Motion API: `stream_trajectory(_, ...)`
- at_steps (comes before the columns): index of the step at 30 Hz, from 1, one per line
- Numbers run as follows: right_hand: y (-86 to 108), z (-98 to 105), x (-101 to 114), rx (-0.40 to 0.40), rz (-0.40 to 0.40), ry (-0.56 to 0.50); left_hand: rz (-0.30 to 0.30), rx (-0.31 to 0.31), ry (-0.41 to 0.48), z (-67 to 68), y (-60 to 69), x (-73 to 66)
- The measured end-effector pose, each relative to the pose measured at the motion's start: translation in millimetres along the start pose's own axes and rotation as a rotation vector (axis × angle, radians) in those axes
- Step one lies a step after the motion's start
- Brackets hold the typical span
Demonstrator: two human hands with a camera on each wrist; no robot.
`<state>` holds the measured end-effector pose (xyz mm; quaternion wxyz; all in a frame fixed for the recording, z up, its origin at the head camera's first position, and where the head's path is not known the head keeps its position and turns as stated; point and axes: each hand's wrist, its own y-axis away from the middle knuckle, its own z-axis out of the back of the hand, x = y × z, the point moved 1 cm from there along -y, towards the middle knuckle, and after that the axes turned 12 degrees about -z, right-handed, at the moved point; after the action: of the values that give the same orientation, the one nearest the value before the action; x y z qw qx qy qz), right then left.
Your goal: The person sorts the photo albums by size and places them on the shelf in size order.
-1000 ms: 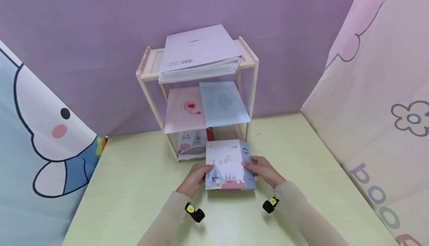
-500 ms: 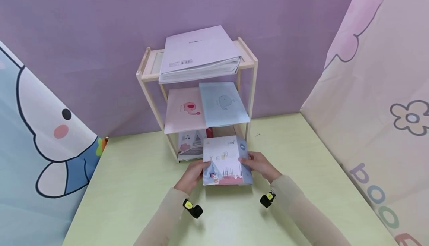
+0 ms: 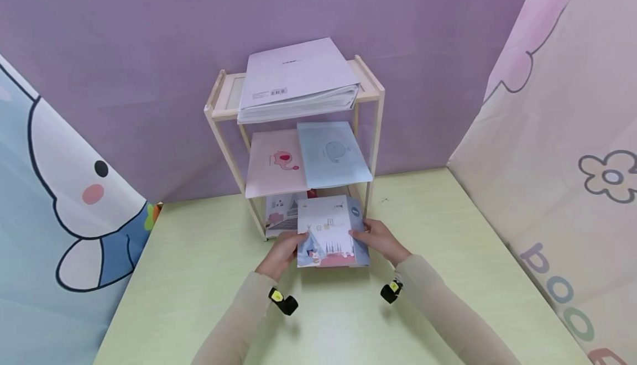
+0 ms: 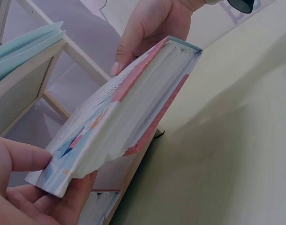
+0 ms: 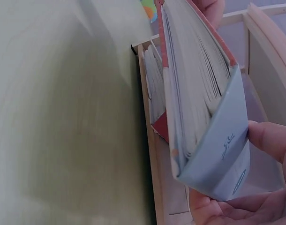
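Observation:
A thick notebook [image 3: 325,227] with a tent picture on its cover is held by both hands, just in front of the rack's bottom level. My left hand [image 3: 282,251] pinches its left edge, thumb above and fingers beneath. On the other side my right hand [image 3: 384,241] grips the blue spine [image 5: 222,136]. In the left wrist view the page block [image 4: 133,110] faces the camera, and the notebook is raised off the table. Inside the bottom level lies another illustrated book [image 3: 283,218], partly covered by the held notebook, with a red item [image 5: 160,126] beside it.
The wooden rack [image 3: 224,149] stands against a purple backdrop. A thick, pale binder [image 3: 298,74] lies on its top. A pink folder [image 3: 266,174] and a blue folder [image 3: 333,168] share the middle level, jutting forward. Printed cloth hangs on both sides of the green table [image 3: 199,276].
Both hands have carried the notebook forward and slightly left, closer to the rack's bottom level. Their hold stays the same. Rack, binder and folders have not moved.

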<state>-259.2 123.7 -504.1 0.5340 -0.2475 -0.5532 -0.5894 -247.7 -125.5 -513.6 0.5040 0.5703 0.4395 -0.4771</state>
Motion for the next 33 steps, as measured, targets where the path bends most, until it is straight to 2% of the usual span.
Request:
stream_trajectory(10,-4.2,-0.2,10.1,0.006,0.011,0.046,-0.018,-0.033,-0.004,2.8,-4.5,-6.5)
stream_trajectory(17,-7.5,-1.2,15.8,0.017,0.030,0.042,-0.026,-0.010,-0.013,6.2,-10.7,-10.9)
stream_trajectory(25,-13.3,-2.8,25.1,0.014,0.054,0.027,-0.048,-0.026,0.032,6.9,-19.1,-14.1)
stream_trajectory(33,-19.2,-6.2,32.2,-0.063,0.052,0.095,-0.033,-0.053,0.046,7.2,-26.6,-15.9)
